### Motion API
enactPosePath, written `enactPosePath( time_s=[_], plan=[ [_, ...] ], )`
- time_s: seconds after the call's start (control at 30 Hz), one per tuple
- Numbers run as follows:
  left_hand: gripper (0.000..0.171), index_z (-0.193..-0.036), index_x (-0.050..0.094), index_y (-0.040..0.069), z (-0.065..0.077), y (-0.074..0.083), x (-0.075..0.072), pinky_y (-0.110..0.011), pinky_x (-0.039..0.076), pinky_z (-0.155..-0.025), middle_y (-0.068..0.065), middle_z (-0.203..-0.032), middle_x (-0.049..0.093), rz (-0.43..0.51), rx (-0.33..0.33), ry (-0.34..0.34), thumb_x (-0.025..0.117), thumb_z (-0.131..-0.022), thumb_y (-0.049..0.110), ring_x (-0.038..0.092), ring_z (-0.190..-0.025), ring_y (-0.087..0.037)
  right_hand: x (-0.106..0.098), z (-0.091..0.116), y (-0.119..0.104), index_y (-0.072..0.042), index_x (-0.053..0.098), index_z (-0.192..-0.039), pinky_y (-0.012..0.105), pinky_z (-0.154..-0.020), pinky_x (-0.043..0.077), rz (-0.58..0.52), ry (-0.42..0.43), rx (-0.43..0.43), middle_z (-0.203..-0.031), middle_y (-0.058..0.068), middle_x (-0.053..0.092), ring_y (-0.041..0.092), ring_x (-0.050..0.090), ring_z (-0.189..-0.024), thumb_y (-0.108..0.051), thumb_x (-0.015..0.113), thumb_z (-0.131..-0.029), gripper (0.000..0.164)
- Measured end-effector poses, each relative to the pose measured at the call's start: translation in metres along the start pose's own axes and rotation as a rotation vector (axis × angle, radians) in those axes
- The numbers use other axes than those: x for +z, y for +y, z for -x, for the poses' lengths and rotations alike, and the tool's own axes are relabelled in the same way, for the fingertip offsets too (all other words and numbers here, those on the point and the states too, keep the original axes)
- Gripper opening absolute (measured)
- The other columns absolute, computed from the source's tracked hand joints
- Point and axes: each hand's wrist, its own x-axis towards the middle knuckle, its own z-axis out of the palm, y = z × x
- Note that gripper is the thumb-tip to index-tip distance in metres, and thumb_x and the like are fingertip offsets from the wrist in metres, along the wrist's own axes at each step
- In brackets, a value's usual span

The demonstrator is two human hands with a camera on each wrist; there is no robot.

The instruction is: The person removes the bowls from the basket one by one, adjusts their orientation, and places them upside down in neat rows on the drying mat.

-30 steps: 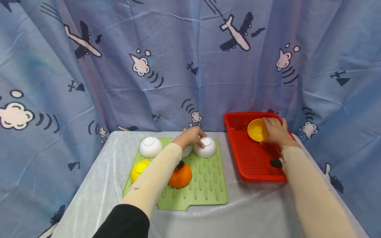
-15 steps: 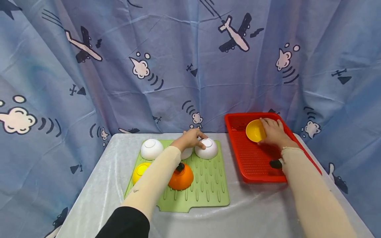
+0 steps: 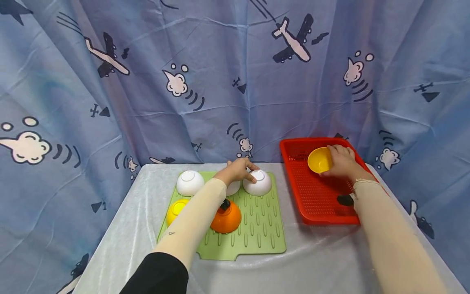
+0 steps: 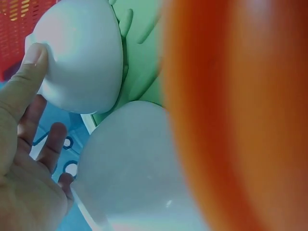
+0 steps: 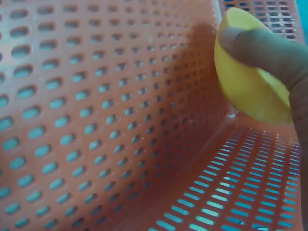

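My left hand (image 3: 236,171) is over the back row of the green mat (image 3: 257,241), gripping the rightmost upturned white bowl (image 3: 258,187) near its foot. In the left wrist view its thumb (image 4: 31,70) presses that bowl's side, while the other fingers spread behind. Inside the red basket (image 3: 319,220), my right hand (image 3: 342,163) holds a small yellow bowl (image 3: 316,160) by its rim, its opening tilted toward the head camera. The right wrist view has the thumb (image 5: 255,45) across this bowl (image 5: 240,84), close to the basket's perforated wall.
Also upturned on the mat are two white bowls, one at the left (image 3: 190,183) and one partly hidden by my wrist, a yellow bowl (image 3: 177,209) and an orange bowl (image 3: 227,220). A patterned blue curtain (image 3: 205,81) hangs behind the table (image 3: 286,273).
The head view has shifted slightly. Both hands keep nearly the same places, the left at the white bowl and the right with the yellow bowl in the basket.
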Motion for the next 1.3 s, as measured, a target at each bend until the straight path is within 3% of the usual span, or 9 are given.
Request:
enactPosePath(
  time_s=[0.1, 0.3, 0.63, 0.93, 1.17, 1.3],
  plan=[
    [0.048, -0.128, 0.074, 0.03, 0.0, 0.0, 0.002, -0.065, -0.002, -0.122, 0.0, -0.153, 0.052, 0.004, -0.007, 0.008, 0.086, -0.081, 0.031, 0.026, -0.155, -0.02, -0.008, 0.002, -0.002, 0.016, 0.028, -0.149, 0.072, -0.11, 0.01, -0.006, 0.034, 0.018, -0.144, 0.039, 0.031, 0.058, 0.023, -0.134, -0.049, 0.09, -0.069, 0.121],
    [0.049, -0.128, 0.073, 0.028, -0.003, 0.001, 0.004, -0.064, 0.0, -0.122, -0.003, -0.155, 0.051, 0.003, -0.005, 0.005, 0.087, -0.081, 0.029, 0.024, -0.156, -0.02, -0.034, 0.008, -0.009, 0.014, 0.035, -0.146, 0.071, -0.108, 0.01, 0.031, 0.16, 0.017, -0.139, 0.037, 0.037, 0.056, 0.029, -0.126, -0.052, 0.088, -0.069, 0.115],
    [0.05, -0.13, 0.073, 0.022, -0.002, -0.006, 0.006, -0.061, 0.005, -0.124, -0.007, -0.153, 0.053, 0.018, 0.011, -0.015, 0.087, -0.082, 0.025, 0.022, -0.156, -0.027, -0.063, 0.036, -0.056, 0.008, 0.035, -0.15, 0.068, -0.107, 0.012, -0.15, 0.337, 0.076, -0.139, 0.035, 0.037, 0.054, 0.028, -0.13, -0.043, 0.09, -0.071, 0.11],
    [0.052, -0.132, 0.071, 0.024, -0.004, -0.006, 0.003, -0.061, 0.005, -0.124, -0.009, -0.158, 0.047, -0.005, 0.008, -0.015, 0.086, -0.083, 0.027, 0.021, -0.157, -0.025, -0.057, 0.075, -0.119, 0.005, 0.041, -0.148, 0.068, -0.106, 0.018, -0.241, 0.333, -0.071, -0.139, 0.03, 0.041, 0.049, 0.033, -0.13, -0.038, 0.093, -0.066, 0.106],
    [0.052, -0.131, 0.072, 0.026, -0.003, -0.001, 0.003, -0.06, 0.008, -0.124, -0.006, -0.154, 0.052, -0.04, 0.007, -0.012, 0.087, -0.081, 0.03, 0.028, -0.155, -0.025, -0.04, 0.104, -0.156, -0.003, 0.046, -0.149, 0.065, -0.1, 0.031, -0.327, 0.301, -0.094, -0.139, 0.023, 0.046, 0.047, 0.035, -0.128, -0.035, 0.094, -0.067, 0.101],
    [0.052, -0.132, 0.072, 0.025, -0.002, 0.005, 0.004, -0.059, 0.012, -0.124, -0.01, -0.157, 0.048, -0.046, 0.014, -0.004, 0.086, -0.082, 0.029, 0.026, -0.155, -0.026, -0.03, 0.119, -0.174, -0.008, 0.046, -0.151, 0.065, -0.098, 0.038, -0.358, 0.264, -0.111, -0.139, 0.018, 0.048, 0.044, 0.035, -0.129, -0.039, 0.094, -0.067, 0.102]
  ],
)
